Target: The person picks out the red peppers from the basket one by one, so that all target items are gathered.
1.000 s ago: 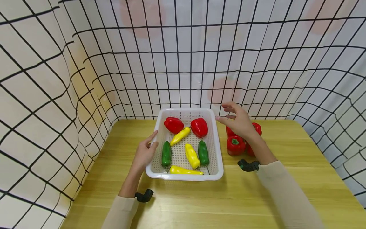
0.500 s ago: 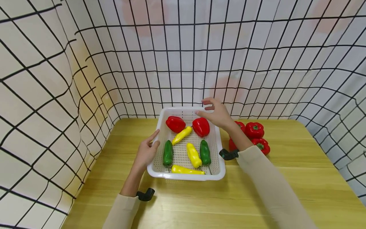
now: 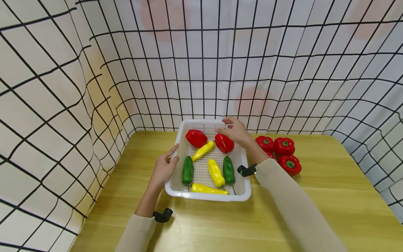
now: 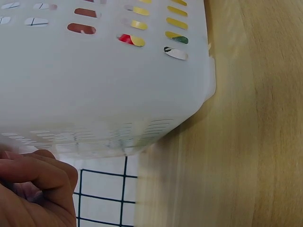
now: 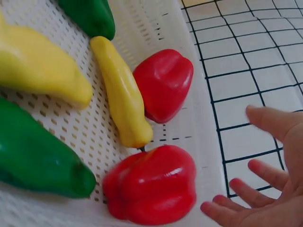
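Note:
A white plastic basket [image 3: 206, 197] with perforated sides stands on the table. In it lie a red bell pepper [image 3: 196, 138] at the back left, another red bell pepper [image 3: 224, 143] at the back right, several yellow peppers [image 3: 216, 173] and two green peppers [image 3: 228, 170]. My left hand [image 3: 164, 168] holds the basket's left rim, thumb on top; its bent fingers [image 4: 42, 172] show by the basket wall in the left wrist view. Over the back right corner, my right hand [image 3: 237, 133] has spread fingers, with fingertips close to the right red bell pepper and nothing in its grasp.
Several red bell peppers [image 3: 284, 146] stand grouped on the wooden table [image 3: 327, 175], right of the basket and partly behind the right forearm. Black wire grid panels [image 3: 201, 70] backed by pale cloth rise behind and at both sides.
My right hand has moved left, from above the grouped peppers to the basket's back right corner, and then dipped lower. The right red bell pepper has tilted slightly. My left hand stays at the rim.

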### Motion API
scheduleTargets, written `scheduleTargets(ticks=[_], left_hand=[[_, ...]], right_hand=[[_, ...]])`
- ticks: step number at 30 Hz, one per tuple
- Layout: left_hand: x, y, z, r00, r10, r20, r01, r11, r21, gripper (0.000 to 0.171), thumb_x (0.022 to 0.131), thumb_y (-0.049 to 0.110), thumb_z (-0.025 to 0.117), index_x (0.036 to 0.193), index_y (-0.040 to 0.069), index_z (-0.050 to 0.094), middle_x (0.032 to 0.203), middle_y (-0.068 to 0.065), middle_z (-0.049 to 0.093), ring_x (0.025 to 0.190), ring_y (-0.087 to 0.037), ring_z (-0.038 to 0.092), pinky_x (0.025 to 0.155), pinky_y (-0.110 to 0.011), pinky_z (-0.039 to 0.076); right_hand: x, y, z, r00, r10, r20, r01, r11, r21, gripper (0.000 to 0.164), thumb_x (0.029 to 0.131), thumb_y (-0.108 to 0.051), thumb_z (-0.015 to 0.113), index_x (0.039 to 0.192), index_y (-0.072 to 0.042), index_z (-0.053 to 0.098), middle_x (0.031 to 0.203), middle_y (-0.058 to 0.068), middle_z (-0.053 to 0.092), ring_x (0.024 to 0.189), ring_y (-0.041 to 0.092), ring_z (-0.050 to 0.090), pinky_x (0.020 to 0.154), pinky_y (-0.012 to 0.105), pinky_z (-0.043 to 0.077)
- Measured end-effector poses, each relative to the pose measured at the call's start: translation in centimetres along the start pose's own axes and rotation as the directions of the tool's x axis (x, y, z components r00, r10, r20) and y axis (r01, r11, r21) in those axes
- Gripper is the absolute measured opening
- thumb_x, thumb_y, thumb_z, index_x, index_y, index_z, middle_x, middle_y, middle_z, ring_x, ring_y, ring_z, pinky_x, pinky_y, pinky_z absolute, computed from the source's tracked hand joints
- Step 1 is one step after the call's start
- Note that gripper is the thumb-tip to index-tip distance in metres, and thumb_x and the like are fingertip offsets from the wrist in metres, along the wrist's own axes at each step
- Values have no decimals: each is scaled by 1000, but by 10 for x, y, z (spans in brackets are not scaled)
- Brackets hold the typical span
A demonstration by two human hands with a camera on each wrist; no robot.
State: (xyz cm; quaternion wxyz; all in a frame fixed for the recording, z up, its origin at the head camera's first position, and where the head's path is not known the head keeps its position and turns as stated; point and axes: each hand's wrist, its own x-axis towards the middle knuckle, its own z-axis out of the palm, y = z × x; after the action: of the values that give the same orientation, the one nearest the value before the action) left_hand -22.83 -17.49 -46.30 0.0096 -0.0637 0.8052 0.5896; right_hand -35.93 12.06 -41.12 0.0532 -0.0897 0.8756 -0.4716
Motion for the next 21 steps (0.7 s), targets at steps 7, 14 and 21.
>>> scheduleTargets(ticks=[7, 14, 21], left_hand=[[0, -2, 3, 1000, -2, -12, 2, 1000, 12, 51, 102, 28, 55, 148, 48, 50, 91, -20, 66, 61, -19, 58, 55, -35, 60], [1, -2, 4, 1000, 14, -2, -14, 1000, -6, 51, 102, 27, 55, 149, 47, 50, 99, -24, 69, 63, -21, 60, 55, -35, 60], [1, -3, 1, 1000, 11, -10, -11, 1000, -3, 51, 102, 27, 55, 149, 45, 51, 98, -25, 69, 64, -21, 62, 56, -35, 61]], right_hand=[[7, 11, 14, 1000, -1, 6, 1, 997, -75, 68, 91, -31, 75, 148, -6, 48, 155, 20, 46, 140, 41, 44, 112, 56, 48], [10, 14, 21, 1000, -26, 1, 26, 977, -210, 70, 88, -31, 78, 146, -3, 49, 151, 24, 48, 134, 40, 49, 113, 55, 47], [10, 13, 30, 999, -14, 31, 21, 971, -237, 77, 87, -38, 80, 146, -1, 48, 150, 25, 50, 133, 39, 50, 110, 53, 50]])
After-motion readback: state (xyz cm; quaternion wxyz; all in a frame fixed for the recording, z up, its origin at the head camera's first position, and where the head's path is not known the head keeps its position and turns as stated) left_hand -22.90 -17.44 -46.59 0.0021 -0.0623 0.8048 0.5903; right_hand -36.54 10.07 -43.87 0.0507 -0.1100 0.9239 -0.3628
